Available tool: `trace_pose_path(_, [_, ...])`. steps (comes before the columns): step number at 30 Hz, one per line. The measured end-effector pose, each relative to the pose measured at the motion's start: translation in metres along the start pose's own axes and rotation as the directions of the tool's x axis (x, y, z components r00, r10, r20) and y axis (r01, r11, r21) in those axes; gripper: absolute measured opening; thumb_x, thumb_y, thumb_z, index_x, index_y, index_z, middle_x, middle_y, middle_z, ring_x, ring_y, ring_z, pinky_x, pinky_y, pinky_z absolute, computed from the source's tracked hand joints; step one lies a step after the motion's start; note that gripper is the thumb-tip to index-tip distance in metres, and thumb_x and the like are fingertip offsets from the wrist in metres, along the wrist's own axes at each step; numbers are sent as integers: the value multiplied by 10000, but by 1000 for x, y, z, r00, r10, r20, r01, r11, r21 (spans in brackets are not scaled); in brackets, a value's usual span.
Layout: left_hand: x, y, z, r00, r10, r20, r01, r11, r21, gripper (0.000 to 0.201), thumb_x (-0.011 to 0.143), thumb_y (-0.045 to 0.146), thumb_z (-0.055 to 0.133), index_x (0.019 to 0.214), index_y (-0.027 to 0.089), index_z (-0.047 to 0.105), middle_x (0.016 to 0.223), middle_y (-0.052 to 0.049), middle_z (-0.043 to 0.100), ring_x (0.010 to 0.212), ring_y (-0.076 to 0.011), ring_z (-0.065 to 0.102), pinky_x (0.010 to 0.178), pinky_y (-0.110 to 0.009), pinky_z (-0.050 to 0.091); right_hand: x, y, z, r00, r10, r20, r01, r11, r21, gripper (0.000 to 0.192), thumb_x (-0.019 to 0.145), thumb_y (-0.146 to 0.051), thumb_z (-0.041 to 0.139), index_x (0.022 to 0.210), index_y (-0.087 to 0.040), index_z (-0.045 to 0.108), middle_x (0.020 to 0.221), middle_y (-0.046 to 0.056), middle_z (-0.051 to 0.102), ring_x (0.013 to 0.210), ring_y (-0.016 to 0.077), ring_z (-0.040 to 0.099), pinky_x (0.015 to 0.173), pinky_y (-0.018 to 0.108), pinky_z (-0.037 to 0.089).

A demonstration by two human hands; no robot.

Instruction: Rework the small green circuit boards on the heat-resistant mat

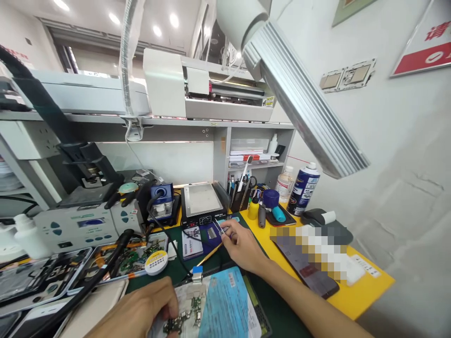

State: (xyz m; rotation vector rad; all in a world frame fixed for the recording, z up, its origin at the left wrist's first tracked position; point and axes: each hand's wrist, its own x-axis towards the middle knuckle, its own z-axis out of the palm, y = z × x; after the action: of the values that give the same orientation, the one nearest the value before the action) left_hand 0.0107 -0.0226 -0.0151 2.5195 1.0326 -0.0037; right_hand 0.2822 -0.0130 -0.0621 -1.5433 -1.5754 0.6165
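My left hand (150,303) is at the lower middle, its fingers curled and closed at the edge of a small green circuit board (179,324). That board lies on a work pad with a pale, worn left part and a blue printed sheet (223,305). Further forward, my right hand (243,244) pinches slim silver tweezers (219,227), their points toward the hot plate. Under its fingertips runs a thin golden-brown rod (208,256), which ends near a blue-topped metal clip (198,273). Whether the right hand touches this rod I cannot tell.
A hot plate (202,202) stands behind, with a soldering station (91,225) to the left. Opened phone parts (123,258) crowd the left side. A pen holder (239,195), spray can (303,188) and dark phone (306,267) are on the right. A lamp (310,103) hangs overhead.
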Motion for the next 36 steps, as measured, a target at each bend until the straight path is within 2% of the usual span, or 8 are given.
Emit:
trace_pose_path(2, [0,0,-2,999,-11,43,11,1000,-7,120,711,253,555,818,208,589,869,-10,653,710,-172,553,620,-270,330,1,1,0,999,41,7,-42,997,62,285,1003,-310,629,1252,-171,621,1189,87,668,944,220,690,806,407,597])
trace_pose_path(5, [-6,4,-5,999,-41,-24,39,996,-75,101,754,249,532,835,215,582,877,-1,647,775,-183,567,659,-275,343,3,4,-2,992,122,30,-125,978,164,272,1000,-308,634,1230,-164,633,1191,87,669,955,223,690,808,409,597])
trace_pose_path(10, [-15,6,-10,997,-10,-81,-7,978,-209,88,768,269,584,846,229,591,883,23,640,795,-175,552,678,-272,350,10,13,-10,973,216,87,-232,904,358,295,991,-315,645,1243,-163,628,1211,91,662,973,234,688,808,414,597])
trace_pose_path(16, [-16,1,-12,996,16,-91,-37,972,-231,103,771,292,618,855,237,596,900,33,639,813,-167,556,710,-269,359,13,14,-28,966,215,145,-259,779,571,281,1001,-329,631,1225,-159,630,1174,86,670,937,221,690,792,401,598])
trace_pose_path(22, [-18,1,-12,994,45,-95,-65,975,-212,113,775,302,623,860,232,597,906,23,632,812,-172,558,718,-274,361,11,-4,-31,968,176,180,-252,699,670,276,999,-310,632,1229,-157,630,1204,91,668,989,236,687,840,430,587])
trace_pose_path(25, [-18,3,-14,994,59,-88,-76,975,-210,113,770,300,624,849,223,599,891,18,630,788,-168,555,701,-272,365,8,-12,-26,973,152,175,-230,720,654,282,996,-319,639,1226,-155,632,1207,93,671,1005,242,688,857,441,582])
trace_pose_path(32, [-19,5,-19,995,73,-73,-86,977,-197,119,750,312,638,812,217,601,864,18,628,764,-166,553,659,-267,366,-4,-20,-15,966,96,240,-202,859,470,304,1011,-415,605,1112,-135,665,992,64,737,835,202,729,754,379,598])
trace_pose_path(36, [-21,3,-20,994,88,-67,-100,975,-197,133,731,312,650,810,213,610,864,8,642,770,-175,563,662,-270,380,-12,-32,-11,973,6,231,-87,936,341,376,986,-507,594,1092,-161,697,936,97,762,852,232,734,722,354,577])
